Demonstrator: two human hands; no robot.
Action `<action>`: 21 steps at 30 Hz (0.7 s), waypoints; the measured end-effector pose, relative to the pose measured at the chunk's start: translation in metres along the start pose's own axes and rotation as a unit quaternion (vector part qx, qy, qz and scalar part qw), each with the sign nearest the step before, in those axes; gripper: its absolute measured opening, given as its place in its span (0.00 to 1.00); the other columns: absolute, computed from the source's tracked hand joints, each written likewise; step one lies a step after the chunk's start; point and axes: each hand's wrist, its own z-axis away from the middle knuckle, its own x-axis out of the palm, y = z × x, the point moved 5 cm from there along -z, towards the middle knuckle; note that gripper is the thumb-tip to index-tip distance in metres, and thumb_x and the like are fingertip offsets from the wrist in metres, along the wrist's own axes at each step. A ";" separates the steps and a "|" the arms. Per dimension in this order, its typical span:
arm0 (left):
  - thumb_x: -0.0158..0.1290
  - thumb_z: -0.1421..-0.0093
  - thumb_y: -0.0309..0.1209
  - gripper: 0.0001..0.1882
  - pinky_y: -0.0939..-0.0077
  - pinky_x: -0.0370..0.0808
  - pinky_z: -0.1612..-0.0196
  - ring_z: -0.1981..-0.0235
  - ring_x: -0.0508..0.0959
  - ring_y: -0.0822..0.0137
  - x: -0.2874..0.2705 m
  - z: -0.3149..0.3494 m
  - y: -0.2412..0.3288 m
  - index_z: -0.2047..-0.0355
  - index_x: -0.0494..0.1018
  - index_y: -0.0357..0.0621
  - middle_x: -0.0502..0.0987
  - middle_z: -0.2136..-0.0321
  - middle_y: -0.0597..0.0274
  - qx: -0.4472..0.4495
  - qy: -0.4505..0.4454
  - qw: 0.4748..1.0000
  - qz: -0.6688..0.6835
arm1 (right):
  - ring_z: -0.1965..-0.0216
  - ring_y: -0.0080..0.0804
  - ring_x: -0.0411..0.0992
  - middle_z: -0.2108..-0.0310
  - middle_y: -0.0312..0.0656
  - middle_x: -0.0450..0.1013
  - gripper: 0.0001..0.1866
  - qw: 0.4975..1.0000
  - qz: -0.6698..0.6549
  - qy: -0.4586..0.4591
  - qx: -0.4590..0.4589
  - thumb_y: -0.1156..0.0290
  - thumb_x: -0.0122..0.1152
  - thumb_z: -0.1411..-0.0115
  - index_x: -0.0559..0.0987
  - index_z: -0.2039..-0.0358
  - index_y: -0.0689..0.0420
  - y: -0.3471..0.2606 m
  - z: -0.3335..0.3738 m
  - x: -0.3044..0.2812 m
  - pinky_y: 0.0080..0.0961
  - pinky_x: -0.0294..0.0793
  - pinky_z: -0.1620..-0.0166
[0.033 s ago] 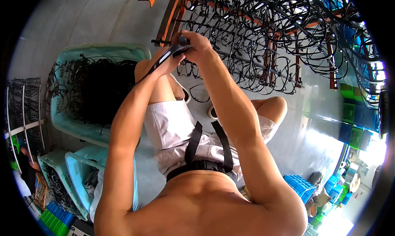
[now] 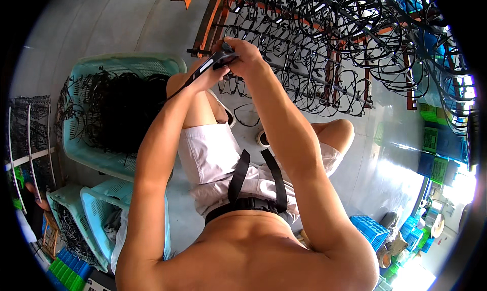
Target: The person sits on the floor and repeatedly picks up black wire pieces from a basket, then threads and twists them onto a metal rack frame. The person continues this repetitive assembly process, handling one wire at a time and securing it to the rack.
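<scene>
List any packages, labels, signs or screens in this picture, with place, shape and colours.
No packages, labels, signs or screens can be made out.
Containers only: a pale green basket of black frames on the left, blue and green crates on the right, a blue crate low right.

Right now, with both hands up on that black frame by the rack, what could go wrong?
The black eyeglass frame is pinched between left hand and right hand above bare floor, so a slip could drop it. The rack just beyond is crowded with hanging frames; a careless reach might knock some loose. The pale green basket beside the left knee holds a tangled heap that could snag.
</scene>
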 end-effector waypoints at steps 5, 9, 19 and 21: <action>0.53 0.44 0.34 0.09 0.80 0.61 0.80 0.81 0.64 0.79 -0.006 0.003 0.007 0.72 0.70 0.40 0.68 0.82 0.72 -0.088 -0.065 0.994 0.010 | 0.77 0.40 0.69 0.74 0.46 0.67 0.07 0.998 -0.022 -0.059 0.011 0.74 0.45 0.38 0.68 0.70 0.64 -0.001 -0.018 0.003 0.40 0.71 0.77; 0.59 0.51 0.32 0.09 0.83 0.57 0.82 0.82 0.62 0.80 -0.006 0.000 0.000 0.74 0.70 0.44 0.67 0.82 0.71 -0.112 -0.098 0.988 0.032 | 0.77 0.41 0.69 0.74 0.46 0.66 0.06 0.999 -0.029 -0.039 0.014 0.75 0.46 0.38 0.68 0.69 0.65 0.000 -0.021 0.000 0.43 0.72 0.77; 0.54 0.44 0.31 0.09 0.83 0.63 0.85 0.83 0.73 0.73 0.005 -0.009 -0.029 0.66 0.69 0.42 0.75 0.76 0.62 -0.141 -0.122 0.948 0.258 | 0.72 0.47 0.70 0.76 0.54 0.71 0.14 0.997 0.000 -0.068 0.027 0.63 0.43 0.37 0.69 0.66 0.63 0.004 -0.001 0.004 0.44 0.71 0.68; 0.52 0.44 0.32 0.07 0.80 0.64 0.86 0.84 0.74 0.68 0.005 -0.001 -0.017 0.72 0.69 0.41 0.74 0.80 0.60 -0.124 -0.135 0.942 0.282 | 0.73 0.46 0.70 0.76 0.51 0.70 0.12 0.996 0.022 -0.074 0.039 0.66 0.41 0.38 0.68 0.66 0.61 0.006 -0.002 0.002 0.45 0.70 0.66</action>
